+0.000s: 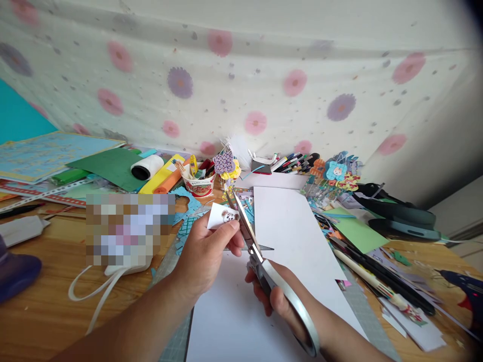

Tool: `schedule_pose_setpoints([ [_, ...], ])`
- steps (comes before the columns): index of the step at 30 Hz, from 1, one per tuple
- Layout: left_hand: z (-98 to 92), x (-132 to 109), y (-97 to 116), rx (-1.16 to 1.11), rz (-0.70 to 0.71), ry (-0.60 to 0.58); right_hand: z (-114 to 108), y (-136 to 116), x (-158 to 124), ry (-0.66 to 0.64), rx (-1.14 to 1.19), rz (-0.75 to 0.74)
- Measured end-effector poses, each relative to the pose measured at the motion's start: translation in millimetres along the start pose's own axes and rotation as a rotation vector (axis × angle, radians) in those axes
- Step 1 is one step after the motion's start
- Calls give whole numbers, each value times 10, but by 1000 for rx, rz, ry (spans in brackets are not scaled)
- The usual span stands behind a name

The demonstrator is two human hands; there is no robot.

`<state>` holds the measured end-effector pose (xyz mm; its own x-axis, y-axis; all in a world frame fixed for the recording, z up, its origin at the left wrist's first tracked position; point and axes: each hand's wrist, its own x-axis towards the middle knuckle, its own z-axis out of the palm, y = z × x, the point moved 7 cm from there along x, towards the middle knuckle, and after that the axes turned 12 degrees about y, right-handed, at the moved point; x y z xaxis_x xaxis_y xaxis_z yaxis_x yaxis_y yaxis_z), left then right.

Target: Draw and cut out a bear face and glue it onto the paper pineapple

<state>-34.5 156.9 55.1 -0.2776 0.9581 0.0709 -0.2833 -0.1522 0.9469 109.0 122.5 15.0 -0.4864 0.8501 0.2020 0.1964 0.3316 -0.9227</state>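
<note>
My left hand (209,249) pinches a small white paper cutout (222,216) with a printed cartoon animal, holding it up above the table. My right hand (281,296) grips grey-handled scissors (249,236); the blades point up and away, slightly parted, touching the cutout's right edge. Both hands hover over a large white sheet (290,236) that lies on a grey cutting mat (173,266).
Craft clutter rings the wooden table (49,301): green card (109,168), a white roll (147,167), a patterned cup of tools (199,183), paper flowers (335,173), pens (373,274), a dark hole punch (400,213), a glue gun (464,289). A flowered cloth hangs behind.
</note>
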Motion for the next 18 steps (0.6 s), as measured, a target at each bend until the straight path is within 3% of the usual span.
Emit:
schedule_pose_setpoints([
  [18,-31,72,135,-20,32,10,-70,93,-33,-8,6,67],
])
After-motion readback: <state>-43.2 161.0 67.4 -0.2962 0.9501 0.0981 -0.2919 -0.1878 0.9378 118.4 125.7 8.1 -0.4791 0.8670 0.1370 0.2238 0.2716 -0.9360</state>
